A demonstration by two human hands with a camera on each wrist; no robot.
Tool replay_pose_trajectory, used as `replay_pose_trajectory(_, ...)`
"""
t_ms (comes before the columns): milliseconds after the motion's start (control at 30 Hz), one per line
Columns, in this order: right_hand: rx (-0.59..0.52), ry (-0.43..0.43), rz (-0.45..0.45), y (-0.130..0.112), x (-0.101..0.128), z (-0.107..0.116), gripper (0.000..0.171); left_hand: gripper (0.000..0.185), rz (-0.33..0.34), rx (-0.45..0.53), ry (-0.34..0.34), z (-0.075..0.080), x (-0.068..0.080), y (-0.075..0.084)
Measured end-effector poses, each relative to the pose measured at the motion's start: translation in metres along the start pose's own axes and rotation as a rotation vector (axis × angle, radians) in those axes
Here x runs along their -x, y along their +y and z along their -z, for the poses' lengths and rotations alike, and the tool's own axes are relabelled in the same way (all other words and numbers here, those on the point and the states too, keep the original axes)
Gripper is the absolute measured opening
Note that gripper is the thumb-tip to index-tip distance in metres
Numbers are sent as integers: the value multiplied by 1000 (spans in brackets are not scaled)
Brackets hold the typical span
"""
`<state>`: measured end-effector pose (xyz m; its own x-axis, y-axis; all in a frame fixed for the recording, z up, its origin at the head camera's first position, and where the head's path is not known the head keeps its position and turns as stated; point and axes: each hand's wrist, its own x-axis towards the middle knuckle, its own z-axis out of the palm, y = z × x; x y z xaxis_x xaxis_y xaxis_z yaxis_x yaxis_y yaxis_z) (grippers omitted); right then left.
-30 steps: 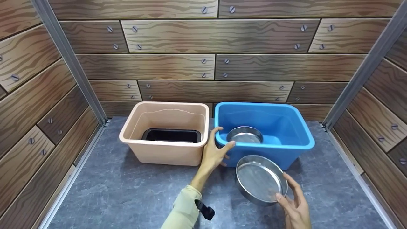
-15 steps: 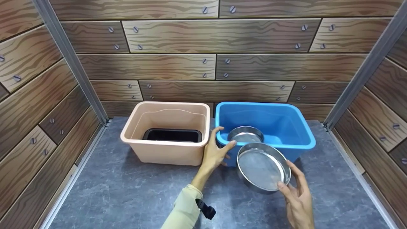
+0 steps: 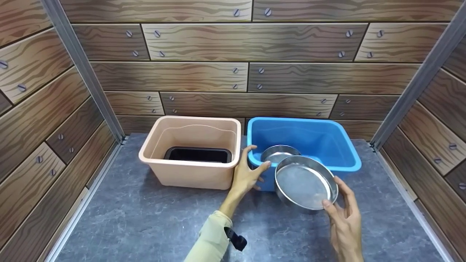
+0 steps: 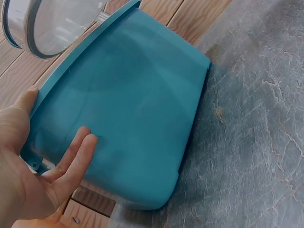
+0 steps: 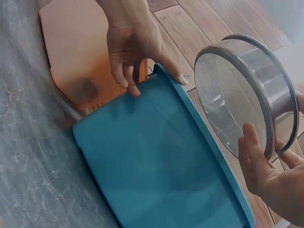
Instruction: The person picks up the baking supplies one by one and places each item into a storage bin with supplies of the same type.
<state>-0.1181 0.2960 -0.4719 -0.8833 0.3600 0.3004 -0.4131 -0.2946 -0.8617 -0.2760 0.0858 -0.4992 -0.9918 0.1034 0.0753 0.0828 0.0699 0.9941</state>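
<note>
My right hand (image 3: 345, 220) grips a round metal sieve (image 3: 305, 185) by its right edge, with the thumb near its rim. Tilted, the sieve is held up in front of the blue bin (image 3: 327, 145) and overlaps its front rim in the head view. Fine mesh shows across the sieve (image 5: 230, 102) in the right wrist view. My left hand (image 3: 247, 175) holds the blue bin at its front left corner, thumb at the front rim and a finger at the left rim. Inside the bin lies a second round metal sieve (image 3: 278, 153), partly hidden by the held one.
Left of the blue bin stands a peach bin (image 3: 193, 175) with a black rectangular object (image 3: 198, 155) inside. Both bins stand on a grey marbled table (image 3: 145, 222). Wood-patterned walls (image 3: 204, 76) with metal corner posts enclose the back and sides.
My right hand has raised the sieve up and slightly rightward, from below the blue bin's front wall to its front rim. The left hand stays at the bin's corner.
</note>
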Motion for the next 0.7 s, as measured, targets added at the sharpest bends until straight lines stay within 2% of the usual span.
replay_pose_trajectory(433,-130,47,98,-8,-23,-2,61,64,-9,-3,-9,0,1,1)
replay_pose_trajectory(700,-98,132,112,-10,-43,-2,60,65,-1,1,-14,2,1,2)
